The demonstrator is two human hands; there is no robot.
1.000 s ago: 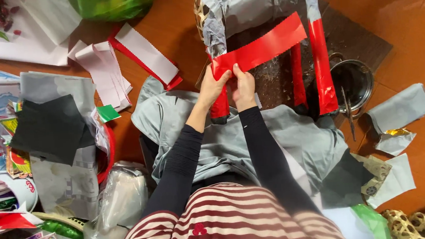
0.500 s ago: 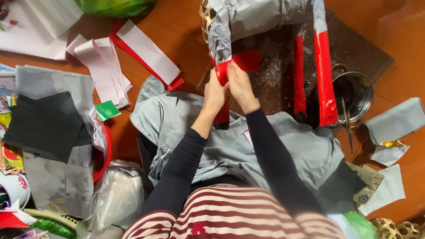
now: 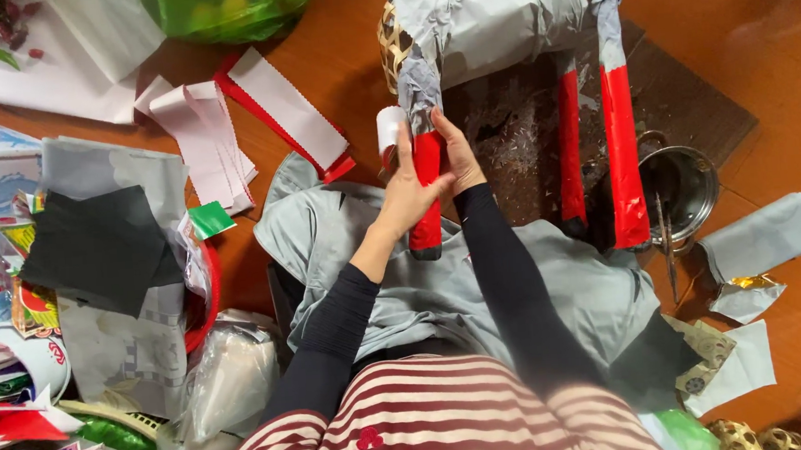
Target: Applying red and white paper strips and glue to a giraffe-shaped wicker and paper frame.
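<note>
A grey paper-covered figure (image 3: 490, 21) with a woven frame stands on the floor, its legs pointing toward me. Two legs (image 3: 623, 153) on the right are wrapped in red paper. My left hand (image 3: 405, 192) and my right hand (image 3: 457, 155) clasp the near left leg (image 3: 428, 218) from both sides, pressing a red paper strip (image 3: 392, 127) around it. The strip's white back shows curled at the left of the leg. My arms wear dark sleeves.
A grey cloth (image 3: 479, 276) lies over my lap. A metal pot (image 3: 684, 182) with scissors (image 3: 667, 244) stands at the right. Red and white paper strips (image 3: 270, 112) lie left of the figure. Paper scraps (image 3: 759, 242), a green bag (image 3: 226, 7) and stacked paper (image 3: 92, 247) surround me.
The long red strip, held stretched out to the right a second ago, is now wound around the leg. Both hands moved closer together on the leg.
</note>
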